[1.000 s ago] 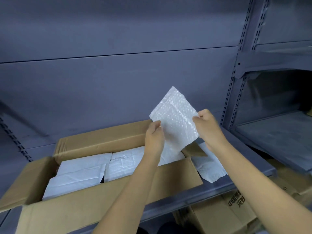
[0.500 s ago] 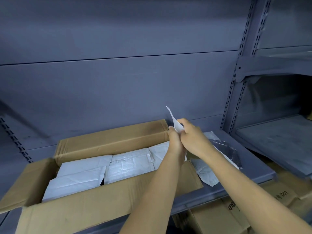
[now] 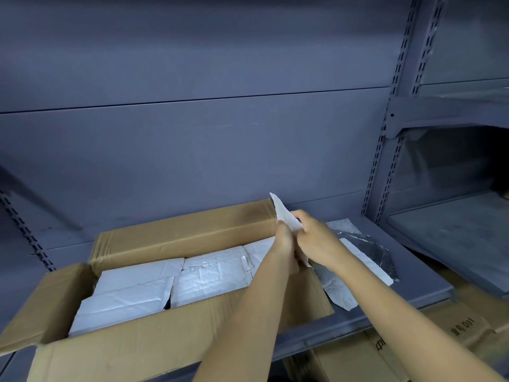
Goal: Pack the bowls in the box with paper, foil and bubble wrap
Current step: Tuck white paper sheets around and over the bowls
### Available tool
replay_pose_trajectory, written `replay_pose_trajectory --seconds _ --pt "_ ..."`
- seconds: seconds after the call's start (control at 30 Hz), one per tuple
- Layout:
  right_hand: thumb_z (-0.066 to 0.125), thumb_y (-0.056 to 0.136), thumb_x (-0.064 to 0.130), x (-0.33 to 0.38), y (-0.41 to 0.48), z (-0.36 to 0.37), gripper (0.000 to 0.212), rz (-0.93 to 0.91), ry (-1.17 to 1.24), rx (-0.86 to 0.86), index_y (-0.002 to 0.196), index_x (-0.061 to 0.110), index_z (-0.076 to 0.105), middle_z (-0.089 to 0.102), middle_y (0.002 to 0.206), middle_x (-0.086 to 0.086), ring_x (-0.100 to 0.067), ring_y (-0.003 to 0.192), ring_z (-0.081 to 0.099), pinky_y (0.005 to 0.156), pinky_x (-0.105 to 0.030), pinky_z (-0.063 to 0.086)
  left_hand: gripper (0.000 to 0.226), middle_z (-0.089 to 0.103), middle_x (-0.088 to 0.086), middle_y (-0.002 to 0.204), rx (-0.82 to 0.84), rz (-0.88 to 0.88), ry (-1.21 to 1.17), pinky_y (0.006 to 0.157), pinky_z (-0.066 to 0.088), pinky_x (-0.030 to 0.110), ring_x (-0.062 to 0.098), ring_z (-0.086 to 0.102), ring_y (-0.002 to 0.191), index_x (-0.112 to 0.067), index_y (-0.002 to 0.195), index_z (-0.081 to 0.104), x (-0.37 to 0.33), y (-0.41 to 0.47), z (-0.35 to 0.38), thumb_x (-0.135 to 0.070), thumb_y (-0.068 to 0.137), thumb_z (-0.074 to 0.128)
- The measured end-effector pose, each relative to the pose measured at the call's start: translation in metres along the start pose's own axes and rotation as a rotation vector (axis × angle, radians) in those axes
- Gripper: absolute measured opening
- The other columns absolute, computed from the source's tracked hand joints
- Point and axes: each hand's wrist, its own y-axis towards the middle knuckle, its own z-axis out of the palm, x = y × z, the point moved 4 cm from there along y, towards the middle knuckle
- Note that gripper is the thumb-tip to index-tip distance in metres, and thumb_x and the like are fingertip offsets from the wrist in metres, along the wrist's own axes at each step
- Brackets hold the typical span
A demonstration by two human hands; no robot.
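An open cardboard box (image 3: 176, 232) stands on a grey metal shelf, filled with white wrapped packages (image 3: 137, 285) lying flat side by side. Over the box's right end my left hand (image 3: 285, 244) and my right hand (image 3: 316, 238) are pressed close together, both gripping a white bubble wrap sheet (image 3: 283, 213) turned edge-on, its corner sticking up above my fingers. No bare bowl is visible. A sheet of silver foil (image 3: 369, 249) and white paper (image 3: 338, 293) lie on the shelf just right of the box.
The shelf (image 3: 413, 274) ends in a front lip right of the foil. Slotted uprights (image 3: 385, 150) separate a second bay of shelves at right. Brown cartons (image 3: 454, 326) sit below the shelf. The box's front flap (image 3: 124, 351) hangs toward me.
A second ago I held the bubble wrap spread flat, hands apart. My hands have come together and lowered toward the box's right end, with the sheet folded or turned edge-on between them.
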Motion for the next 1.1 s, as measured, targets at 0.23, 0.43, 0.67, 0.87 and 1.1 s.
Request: replay_pose_trajectory --seconds 0.23,0.43,0.67,0.87,1.1 --pt "0.033 0.094 0.005 -0.005 0.004 -0.003 0.039 0.008 0.073 -0.036 0.126 0.022 0.047 0.062 0.108 -0.006 -0.006 0.070 0.055 0.046 -0.012 0.037 0.029 0.041 0.004 0.055 -0.068 -0.117 0.168 0.066 0.040 0.029 0.023 0.041 0.058 -0.013 0.059 0.038 -0.011 0.000 -0.003 -0.035 0.077 0.035" --pt "0.035 0.094 0.006 -0.013 0.006 0.007 0.041 0.007 0.019 0.010 0.130 0.022 0.045 0.056 0.122 -0.006 -0.013 0.085 0.057 0.051 -0.013 0.039 0.032 0.042 0.003 0.070 0.084 -0.081 -0.097 0.065 0.034 0.021 0.015 0.045 0.068 -0.016 0.074 0.046 0.012 0.002 0.005 -0.034 0.094 0.029" --pt "0.035 0.084 -0.005 -0.014 0.007 0.002 0.051 -0.014 0.004 -0.032 0.128 0.017 0.048 0.062 0.114 -0.011 -0.023 0.089 0.058 0.072 -0.030 0.050 0.031 0.046 0.006 0.079 0.055 -0.210 0.074 0.064 0.036 0.028 0.023 0.044 0.069 -0.017 0.077 0.050 0.000 -0.003 -0.003 -0.038 0.061 0.035" --pt "0.035 0.084 -0.004 -0.015 0.004 0.013 0.046 -0.045 -0.160 -0.003 0.125 0.012 0.049 0.061 0.111 -0.015 -0.029 0.085 0.058 0.059 -0.024 0.039 0.033 0.039 0.002 0.067 0.182 -0.161 -0.019 0.060 0.030 0.022 0.015 0.041 0.064 -0.017 0.066 0.038 0.008 -0.011 0.005 -0.032 0.094 0.033" --pt "0.037 0.092 0.003 -0.012 -0.005 0.013 0.012 -0.056 -0.356 -0.001 0.095 0.011 0.045 0.052 0.089 -0.012 -0.028 0.076 0.044 0.055 -0.030 0.033 0.047 0.059 0.009 0.090 0.276 -0.236 0.033 0.094 0.038 0.037 0.026 0.054 0.090 -0.008 0.086 0.053 -0.011 -0.015 -0.015 -0.042 0.094 0.023"
